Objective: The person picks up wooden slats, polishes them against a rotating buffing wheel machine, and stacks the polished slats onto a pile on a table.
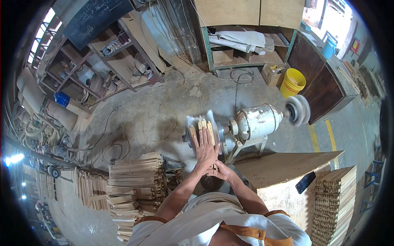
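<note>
Several short wooden strips lie side by side against a whitish buffing wheel on the left end of a motor's shaft. My left hand is laid flat over them, fingers stretched out toward the far ends. Closer to my body, my right hand is closed around the strips' near ends, just below the left palm. The palms hide much of the wood. The worn white motor sits on a metal stand, and a second wheel, blurred as if spinning, is on its right end.
Stacked wooden strips stand at my left, and another stack at my right. A phone lies on a board beside it. Beyond are a yellow bucket, a cardboard box, shelves and floor cables.
</note>
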`<state>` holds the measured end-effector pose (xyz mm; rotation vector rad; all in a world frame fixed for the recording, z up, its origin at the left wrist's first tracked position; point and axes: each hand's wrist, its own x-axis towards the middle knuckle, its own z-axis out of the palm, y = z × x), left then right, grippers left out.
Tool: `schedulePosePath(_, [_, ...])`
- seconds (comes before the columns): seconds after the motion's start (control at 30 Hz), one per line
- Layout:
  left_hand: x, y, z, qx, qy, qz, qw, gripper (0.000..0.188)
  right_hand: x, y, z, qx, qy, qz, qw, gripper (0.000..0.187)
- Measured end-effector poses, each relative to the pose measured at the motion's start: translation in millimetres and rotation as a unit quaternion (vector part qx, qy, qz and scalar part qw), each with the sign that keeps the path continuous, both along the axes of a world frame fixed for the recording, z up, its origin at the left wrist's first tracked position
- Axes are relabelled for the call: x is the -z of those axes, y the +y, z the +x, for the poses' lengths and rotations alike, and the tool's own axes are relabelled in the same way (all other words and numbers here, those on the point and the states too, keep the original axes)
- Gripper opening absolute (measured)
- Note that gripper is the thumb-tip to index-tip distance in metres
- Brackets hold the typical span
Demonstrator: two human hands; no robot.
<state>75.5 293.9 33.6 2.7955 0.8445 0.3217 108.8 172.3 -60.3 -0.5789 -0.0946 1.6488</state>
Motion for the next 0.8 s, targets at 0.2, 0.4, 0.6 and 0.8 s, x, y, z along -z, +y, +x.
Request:
schedulePosePath(0.2, [-3.3, -11.6, -14.4, 0.000, -0.038, -0.030, 0.999, 0.088, -11.9, -14.6, -9.8, -0.026, -0.009, 0.012, 1.000, 0.041])
schedulePosePath(0.4, [-9.9, -18.2, -21.8, -0.022, -0.043, -0.087, 0.995, 0.089, -14.3, -25.9, -12.9, -0.015, 0.000, 0.007, 1.000, 0.040])
schedulePosePath(0.6, [-12.9, -19.0, -30.7, -0.055, -0.101, -0.086, 0.990, 0.082, -8.8, -27.2, -22.5, 0.022, -0.032, -0.088, 0.995, 0.043])
schedulePosePath(0.8, [-18.1, -20.5, -51.2, -0.074, -0.107, -0.137, 0.982, 0.081, -20.4, -29.6, -43.2, 0.031, -0.117, -0.114, 0.986, 0.043])
